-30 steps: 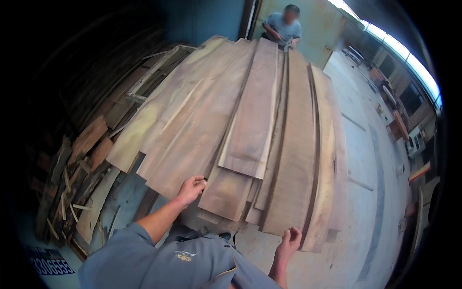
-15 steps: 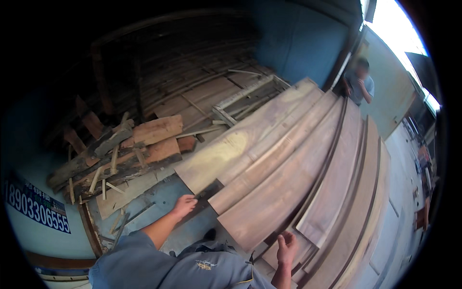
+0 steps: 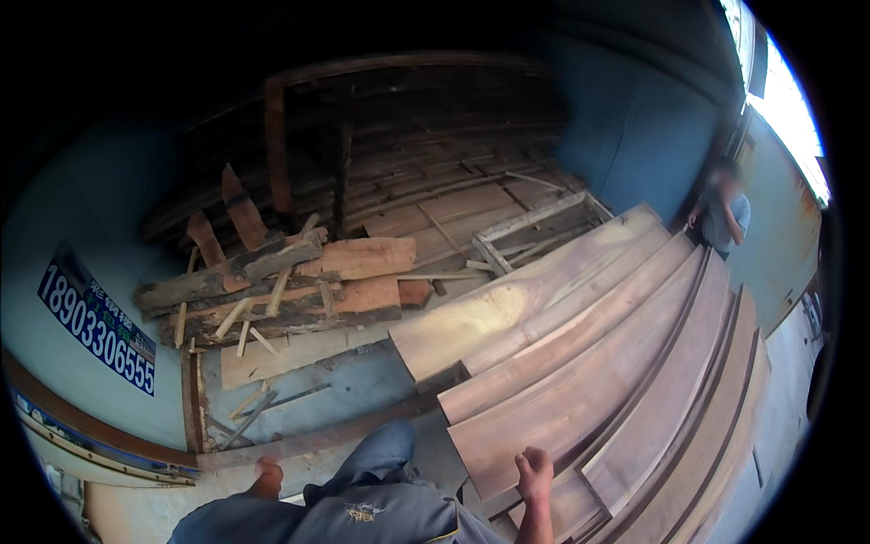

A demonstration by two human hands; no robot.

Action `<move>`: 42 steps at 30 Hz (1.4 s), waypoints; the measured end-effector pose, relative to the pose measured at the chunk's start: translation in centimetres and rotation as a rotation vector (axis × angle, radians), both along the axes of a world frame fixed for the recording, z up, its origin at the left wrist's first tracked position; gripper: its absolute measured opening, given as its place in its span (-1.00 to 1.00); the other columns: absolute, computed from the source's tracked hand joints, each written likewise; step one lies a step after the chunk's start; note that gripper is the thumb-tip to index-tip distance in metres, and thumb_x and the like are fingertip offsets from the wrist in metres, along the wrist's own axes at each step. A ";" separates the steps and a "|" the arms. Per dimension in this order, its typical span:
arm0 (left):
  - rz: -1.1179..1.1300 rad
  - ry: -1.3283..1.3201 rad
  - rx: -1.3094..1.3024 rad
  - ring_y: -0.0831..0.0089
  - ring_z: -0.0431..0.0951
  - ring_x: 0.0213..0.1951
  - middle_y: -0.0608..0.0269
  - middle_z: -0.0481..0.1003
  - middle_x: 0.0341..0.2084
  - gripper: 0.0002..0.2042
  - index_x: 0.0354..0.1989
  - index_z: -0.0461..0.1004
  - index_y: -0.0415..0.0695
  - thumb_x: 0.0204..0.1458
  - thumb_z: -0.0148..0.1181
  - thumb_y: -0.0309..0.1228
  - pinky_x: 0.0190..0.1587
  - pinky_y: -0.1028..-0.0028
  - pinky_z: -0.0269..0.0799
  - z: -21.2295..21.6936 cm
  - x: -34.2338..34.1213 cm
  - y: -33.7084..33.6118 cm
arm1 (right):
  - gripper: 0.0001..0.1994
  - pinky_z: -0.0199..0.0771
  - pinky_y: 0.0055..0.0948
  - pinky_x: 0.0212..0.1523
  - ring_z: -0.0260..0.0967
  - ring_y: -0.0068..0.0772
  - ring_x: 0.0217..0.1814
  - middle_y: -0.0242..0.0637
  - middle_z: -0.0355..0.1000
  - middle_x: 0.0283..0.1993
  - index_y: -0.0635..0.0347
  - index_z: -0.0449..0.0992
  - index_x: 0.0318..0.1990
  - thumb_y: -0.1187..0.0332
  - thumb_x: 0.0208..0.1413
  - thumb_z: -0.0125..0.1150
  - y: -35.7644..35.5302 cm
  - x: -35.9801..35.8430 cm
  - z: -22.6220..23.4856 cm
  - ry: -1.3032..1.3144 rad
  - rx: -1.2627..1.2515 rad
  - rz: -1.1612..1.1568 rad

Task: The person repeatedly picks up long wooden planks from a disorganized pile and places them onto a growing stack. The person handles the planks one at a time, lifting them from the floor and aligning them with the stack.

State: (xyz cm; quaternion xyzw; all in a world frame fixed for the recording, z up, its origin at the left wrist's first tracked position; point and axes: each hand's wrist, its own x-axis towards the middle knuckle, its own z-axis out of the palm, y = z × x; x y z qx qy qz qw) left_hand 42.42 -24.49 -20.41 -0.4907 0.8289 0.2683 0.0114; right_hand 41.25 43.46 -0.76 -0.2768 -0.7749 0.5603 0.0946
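Note:
A stack of long brown planks (image 3: 589, 372) fans out from in front of me toward the far right. My right hand (image 3: 535, 471) has curled fingers and rests at the near end of one plank; whether it grips the wood is unclear. My left hand (image 3: 265, 476) hangs low at my left side as a closed fist with nothing visible in it, just above a long dark beam (image 3: 317, 440) on the floor. My knee in blue trousers (image 3: 385, 449) shows between both hands.
A heap of scrap boards and offcuts (image 3: 299, 281) lies on the floor to the left. A wooden frame (image 3: 535, 231) lies behind the planks. Another person (image 3: 725, 218) stands at the planks' far end by a blue wall (image 3: 652, 136). A blue sign (image 3: 95, 331) hangs at left.
My view has swung left, from the plank stack to the scrap heap and wall. My left hand has left the plank end and dropped to my side; my right hand stays by the plank ends.

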 end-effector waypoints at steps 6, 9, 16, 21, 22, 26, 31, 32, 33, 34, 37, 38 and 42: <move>-0.090 0.040 -0.067 0.07 0.65 -0.06 0.01 0.65 -0.14 -0.75 -0.06 0.61 -0.06 0.07 0.18 -0.47 -0.02 0.15 0.56 0.2 -0.6 -1.3 | -0.60 0.53 -0.37 0.06 0.55 -0.38 -0.07 -0.15 0.60 -0.10 0.44 0.51 0.04 0.38 0.11 0.44 -1.1 -0.4 -1.7 0.017 -0.088 -0.001; -0.083 0.098 0.130 0.09 0.65 -0.08 0.03 0.64 -0.17 -0.61 0.08 0.54 -0.01 0.02 0.22 -0.54 0.00 0.17 0.56 3.4 -7.2 3.8 | -0.62 0.54 -0.35 0.05 0.55 -0.31 -0.06 -0.09 0.58 -0.10 0.45 0.52 0.04 0.42 0.12 0.41 -0.4 -0.2 -1.0 0.027 -0.048 -0.045; -0.284 0.016 -0.018 0.20 0.67 -0.10 0.08 0.65 -0.13 -0.49 0.09 0.54 0.11 -0.15 0.37 -0.48 0.01 0.25 0.58 2.0 -16.4 0.5 | -0.61 0.53 -0.34 0.07 0.53 -0.25 -0.01 -0.04 0.54 -0.06 0.48 0.47 0.08 0.48 0.13 0.37 -0.6 -5.6 -4.4 0.086 -0.098 -0.006; -0.289 -0.061 0.078 0.24 0.59 0.12 0.07 0.64 -0.14 -0.44 0.14 0.53 0.15 -0.17 0.33 -0.42 0.18 0.38 0.51 3.8 -27.8 -1.6 | -0.49 0.35 -0.09 0.33 0.38 0.08 0.27 0.12 0.47 0.19 0.46 0.49 0.15 0.16 0.27 0.34 -3.9 -10.5 -2.6 -0.037 0.063 0.022; -0.313 -0.043 0.046 0.22 0.60 0.09 0.06 0.64 -0.14 -0.44 0.15 0.53 0.12 -0.16 0.32 -0.44 0.17 0.38 0.51 2.7 -30.7 -2.3 | -0.49 0.37 -0.08 0.31 0.40 0.08 0.26 0.11 0.48 0.17 0.46 0.48 0.16 0.16 0.27 0.34 -4.9 -11.6 -3.1 -0.019 0.056 -0.018; -0.468 0.139 0.152 0.10 0.63 0.02 -0.01 0.64 -0.11 -0.47 0.15 0.56 0.03 -0.12 0.29 -0.51 0.11 0.35 0.53 1.1 -42.7 -5.9 | -0.45 0.46 -0.12 0.16 0.44 -0.04 0.13 0.06 0.47 0.16 0.40 0.41 0.24 0.17 0.26 0.35 -8.4 -17.9 -9.0 -0.015 0.116 -0.110; -0.531 0.178 0.431 0.23 0.65 -0.16 0.01 0.64 -0.15 -0.57 0.08 0.61 -0.05 -0.04 0.36 -0.42 -0.07 0.26 0.57 4.8 -55.5 -6.6 | -0.45 0.54 -0.26 -0.10 0.44 -0.23 0.01 0.00 0.45 0.20 0.28 0.37 0.30 0.23 0.24 0.36 -13.1 -26.4 -11.7 -0.237 0.008 -0.166; -0.604 0.224 0.393 0.24 0.65 -0.17 0.01 0.64 -0.16 -0.58 0.07 0.62 -0.06 -0.04 0.36 -0.39 -0.10 0.26 0.57 4.2 -57.0 -7.4 | -0.46 0.53 -0.26 0.00 0.44 -0.21 0.07 0.01 0.45 0.20 0.30 0.37 0.30 0.25 0.25 0.35 -14.0 -28.8 -12.3 -0.172 0.080 -0.030; -0.675 0.269 0.354 0.25 0.65 -0.19 0.01 0.65 -0.16 -0.59 0.06 0.63 -0.07 -0.03 0.36 -0.35 -0.12 0.27 0.57 3.6 -57.8 -8.3 | -0.47 0.51 -0.25 0.09 0.44 -0.19 0.12 0.01 0.46 0.20 0.32 0.38 0.29 0.27 0.26 0.34 -14.8 -31.0 -12.8 -0.108 0.149 0.107; -0.645 0.233 0.407 0.23 0.66 -0.17 0.00 0.66 -0.17 -0.60 0.05 0.63 -0.08 -0.03 0.35 -0.34 -0.11 0.26 0.58 3.2 -58.1 -9.0 | -0.46 0.44 -0.22 0.22 0.42 -0.16 0.21 0.00 0.48 0.19 0.35 0.36 0.30 0.28 0.27 0.34 -18.8 -33.7 -8.2 -0.048 -0.132 -0.046; -0.567 0.195 0.546 0.18 0.68 -0.14 -0.02 0.67 -0.18 -0.62 0.01 0.65 -0.11 -0.02 0.32 -0.30 -0.07 0.26 0.58 3.6 -60.7 -9.9 | -0.44 0.45 -0.18 0.21 0.43 -0.15 0.20 -0.01 0.51 0.15 0.33 0.35 0.31 0.25 0.26 0.36 -19.8 -37.8 -5.4 -0.148 0.027 0.023; -0.480 0.216 0.546 0.17 0.69 -0.14 -0.02 0.68 -0.20 -0.62 -0.01 0.65 -0.13 -0.03 0.32 -0.29 -0.07 0.26 0.58 1.4 -59.9 -12.2 | -0.43 0.45 -0.18 0.21 0.45 -0.16 0.18 -0.03 0.52 0.13 0.31 0.35 0.32 0.21 0.27 0.36 -20.7 -40.1 -3.4 -0.196 0.133 0.130; -0.542 0.003 0.474 0.15 0.69 -0.16 -0.04 0.68 -0.22 -0.64 -0.10 0.67 -0.19 -0.05 0.28 -0.26 -0.06 0.26 0.58 0.0 -58.1 -13.9 | -0.40 0.46 -0.24 0.19 0.46 -0.20 0.18 -0.03 0.53 0.13 0.32 0.36 0.31 0.16 0.25 0.37 -20.6 -42.0 -1.9 -0.178 0.176 0.145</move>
